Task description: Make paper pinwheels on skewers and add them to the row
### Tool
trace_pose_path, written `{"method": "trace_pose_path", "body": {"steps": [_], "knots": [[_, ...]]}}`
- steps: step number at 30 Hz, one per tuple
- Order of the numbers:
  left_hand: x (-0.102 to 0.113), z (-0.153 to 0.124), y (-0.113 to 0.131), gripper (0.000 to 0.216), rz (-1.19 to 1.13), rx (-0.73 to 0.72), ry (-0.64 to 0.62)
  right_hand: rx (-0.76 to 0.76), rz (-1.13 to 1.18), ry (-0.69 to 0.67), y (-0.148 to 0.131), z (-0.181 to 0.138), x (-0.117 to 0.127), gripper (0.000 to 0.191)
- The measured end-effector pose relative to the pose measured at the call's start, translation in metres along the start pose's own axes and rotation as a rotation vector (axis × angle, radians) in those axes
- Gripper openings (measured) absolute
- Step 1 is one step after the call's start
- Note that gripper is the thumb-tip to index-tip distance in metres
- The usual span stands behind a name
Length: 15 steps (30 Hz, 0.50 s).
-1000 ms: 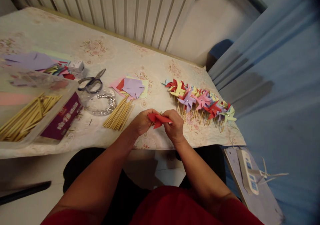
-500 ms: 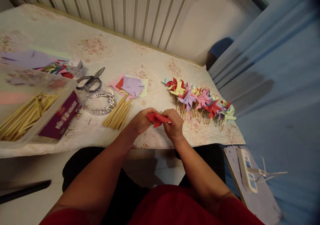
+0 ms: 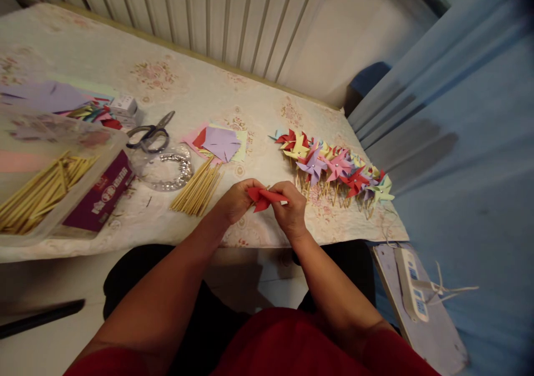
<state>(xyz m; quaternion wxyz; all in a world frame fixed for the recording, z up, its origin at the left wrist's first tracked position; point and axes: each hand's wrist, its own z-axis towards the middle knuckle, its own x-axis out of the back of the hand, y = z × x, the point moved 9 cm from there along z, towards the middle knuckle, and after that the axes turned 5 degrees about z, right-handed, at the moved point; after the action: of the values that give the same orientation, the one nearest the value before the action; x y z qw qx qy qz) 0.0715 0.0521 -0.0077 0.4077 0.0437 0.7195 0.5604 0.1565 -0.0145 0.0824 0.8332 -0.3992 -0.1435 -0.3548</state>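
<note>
Between my two hands, above the table's front edge, is a red paper pinwheel [image 3: 262,198] with folded blades. My left hand [image 3: 238,202] is closed on its left side, fingers curled. From the right, my right hand [image 3: 289,204] pinches a blade and the part near the centre. A small shiny bit shows at the pinwheel's top, too small to make out. Left of my hands lie a bundle of thin sticks [image 3: 197,189] and a stack of cut paper squares [image 3: 221,143]. To the right rest several finished pinwheels [image 3: 337,166] on sticks, in mixed colours.
A clear plastic bin [image 3: 112,137] with sticks stands at the left. Near it are scissors [image 3: 151,135], a round clear case of pins [image 3: 164,169], a small white box [image 3: 124,106] and more coloured paper [image 3: 48,97]. A power strip [image 3: 412,287] sits on a board at the right.
The red pinwheel has turned slightly between my hands, and its right blade now looks narrower. Both hands stay in nearly the same place, still gripping it.
</note>
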Motion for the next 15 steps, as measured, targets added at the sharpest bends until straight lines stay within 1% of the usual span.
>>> {"method": "trace_pose_path", "body": {"steps": [7, 15], "knots": [[0.004, -0.001, 0.004, 0.019, 0.102, -0.017, 0.023, -0.149, 0.077, -0.006, 0.009, 0.003, 0.002, 0.015], [0.008, -0.001, 0.008, 0.023, 0.293, -0.067, 0.074, -0.398, 0.262, 0.020, 0.030, -0.001, -0.001, 0.014]]}}
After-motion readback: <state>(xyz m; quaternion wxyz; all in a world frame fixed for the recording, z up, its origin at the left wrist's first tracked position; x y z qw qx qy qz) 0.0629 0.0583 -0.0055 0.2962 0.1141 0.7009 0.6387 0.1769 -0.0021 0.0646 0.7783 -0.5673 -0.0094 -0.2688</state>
